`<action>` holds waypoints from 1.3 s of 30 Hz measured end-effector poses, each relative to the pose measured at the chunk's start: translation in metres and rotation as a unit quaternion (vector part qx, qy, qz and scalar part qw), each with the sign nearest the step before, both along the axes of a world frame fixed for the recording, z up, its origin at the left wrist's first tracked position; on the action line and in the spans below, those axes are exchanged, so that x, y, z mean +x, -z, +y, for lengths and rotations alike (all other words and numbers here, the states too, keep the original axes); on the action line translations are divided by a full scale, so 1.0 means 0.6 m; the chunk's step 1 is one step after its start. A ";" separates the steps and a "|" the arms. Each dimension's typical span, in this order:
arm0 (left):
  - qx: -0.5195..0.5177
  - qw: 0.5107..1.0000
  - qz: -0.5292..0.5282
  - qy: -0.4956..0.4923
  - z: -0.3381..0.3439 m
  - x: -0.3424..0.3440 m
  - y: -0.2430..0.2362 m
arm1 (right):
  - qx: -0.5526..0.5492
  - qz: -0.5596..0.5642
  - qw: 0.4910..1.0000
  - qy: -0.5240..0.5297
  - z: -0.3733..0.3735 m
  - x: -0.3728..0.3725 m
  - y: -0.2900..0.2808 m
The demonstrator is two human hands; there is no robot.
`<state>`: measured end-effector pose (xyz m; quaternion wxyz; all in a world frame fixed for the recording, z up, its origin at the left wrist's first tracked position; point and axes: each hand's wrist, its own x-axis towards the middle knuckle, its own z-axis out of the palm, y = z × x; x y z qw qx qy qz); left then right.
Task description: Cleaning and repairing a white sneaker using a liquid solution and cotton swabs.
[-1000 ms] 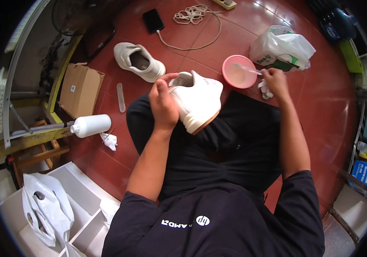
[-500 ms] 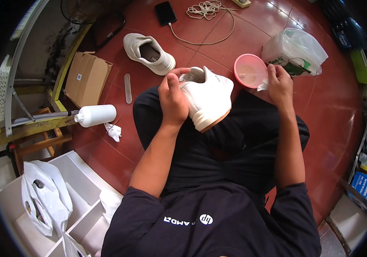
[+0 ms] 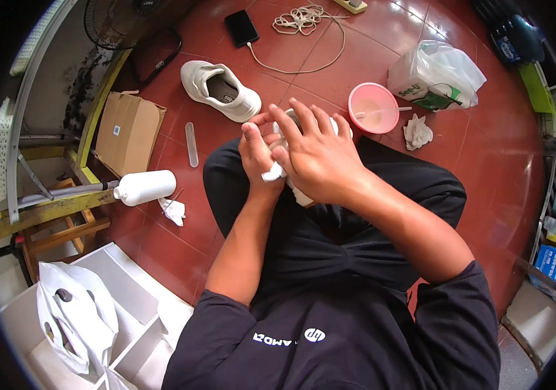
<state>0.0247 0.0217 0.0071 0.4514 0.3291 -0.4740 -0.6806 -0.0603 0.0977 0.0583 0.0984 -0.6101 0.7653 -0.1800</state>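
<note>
A white sneaker (image 3: 300, 196) is over my lap, mostly hidden by my hands. My left hand (image 3: 260, 159) grips it on the left side near its opening. Across its top lies my right hand (image 3: 320, 153), fingers extended, with a crumpled white tissue (image 3: 274, 172) showing under its thumb side against the shoe. The matching white sneaker (image 3: 221, 91) rests on the floor just beyond. To the right stands a pink bowl (image 3: 373, 107) with cloudy liquid and a thin white handle leaning over its rim. Beside it is a wadded tissue (image 3: 417, 132).
A white bottle (image 3: 145, 188) lies on its side at left, near a cardboard box (image 3: 128, 133) and a clear narrow strip (image 3: 191, 144). A plastic bag (image 3: 435, 75) stands behind the bowl. Farther off, a phone (image 3: 241, 28) is attached to a white cable (image 3: 301, 70). A white compartmented unit (image 3: 136, 276) sits lower left.
My right hand has moved left from beside the bowl onto the sneaker. The wadded tissue and the handle in the bowl are now uncovered. My left hand still holds the shoe.
</note>
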 end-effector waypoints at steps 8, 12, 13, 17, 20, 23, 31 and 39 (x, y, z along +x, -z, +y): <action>0.048 0.996 -0.058 -0.042 -0.008 0.000 0.016 | 0.041 0.020 0.999 -0.006 -0.001 -0.007 0.006; 0.032 0.998 -0.035 -0.030 -0.005 -0.002 -0.003 | -0.083 -0.003 0.996 0.014 0.026 -0.002 0.002; 0.039 0.999 -0.036 -0.007 -0.003 0.000 -0.010 | -0.087 0.009 0.996 0.025 0.040 -0.002 -0.007; 0.033 0.999 -0.036 0.004 -0.004 0.004 -0.006 | -0.113 -0.092 0.989 0.012 0.051 -0.014 -0.027; 0.034 0.998 -0.039 -0.026 -0.003 -0.004 -0.007 | -0.129 -0.145 0.981 -0.002 0.038 -0.029 -0.034; 0.019 0.998 -0.067 -0.007 -0.005 0.004 0.006 | -0.051 -0.194 0.979 -0.037 0.022 -0.048 -0.033; -0.011 0.994 -0.107 -0.021 -0.009 -0.001 -0.003 | -0.117 -0.104 0.973 -0.168 0.045 -0.054 -0.033; -0.017 0.995 -0.090 -0.035 -0.008 -0.001 0.008 | -0.126 -0.039 0.979 -0.153 0.046 -0.086 -0.052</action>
